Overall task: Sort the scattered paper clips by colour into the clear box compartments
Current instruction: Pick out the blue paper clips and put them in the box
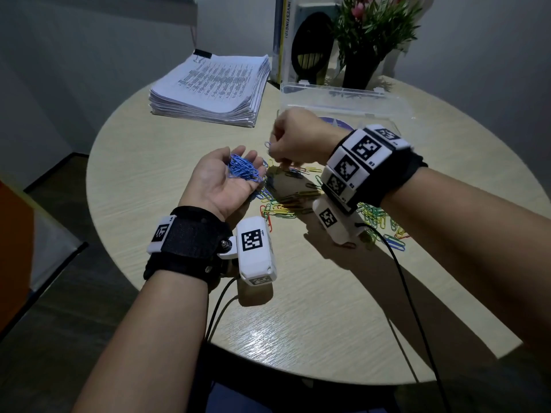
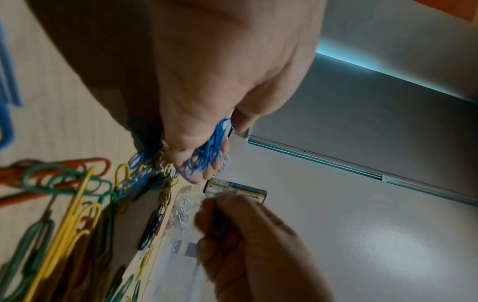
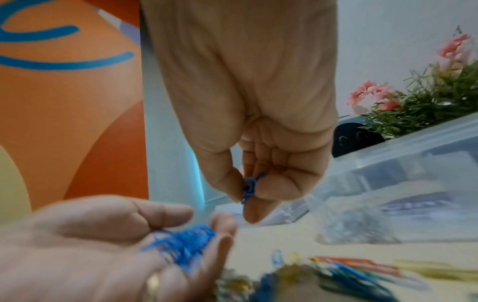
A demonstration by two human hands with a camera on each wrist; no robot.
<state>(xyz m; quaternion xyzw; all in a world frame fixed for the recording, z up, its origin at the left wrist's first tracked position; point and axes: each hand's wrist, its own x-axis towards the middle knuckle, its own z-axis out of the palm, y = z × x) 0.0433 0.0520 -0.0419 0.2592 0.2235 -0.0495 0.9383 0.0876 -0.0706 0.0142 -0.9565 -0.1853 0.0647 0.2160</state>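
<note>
My left hand lies palm up over the round table, cupping a heap of blue paper clips on its relaxed fingers. Just right of it and slightly higher, my right hand pinches a few blue clips between thumb and fingertips. Mixed yellow, green, red and blue clips lie scattered under and between both hands, with more past my right wrist. The clear box stands open behind my right hand; white clips show in one compartment.
A thick stack of printed paper sits at the table's back left. Books and a potted plant stand behind the box. Black cables trail from my wrists over the near table edge.
</note>
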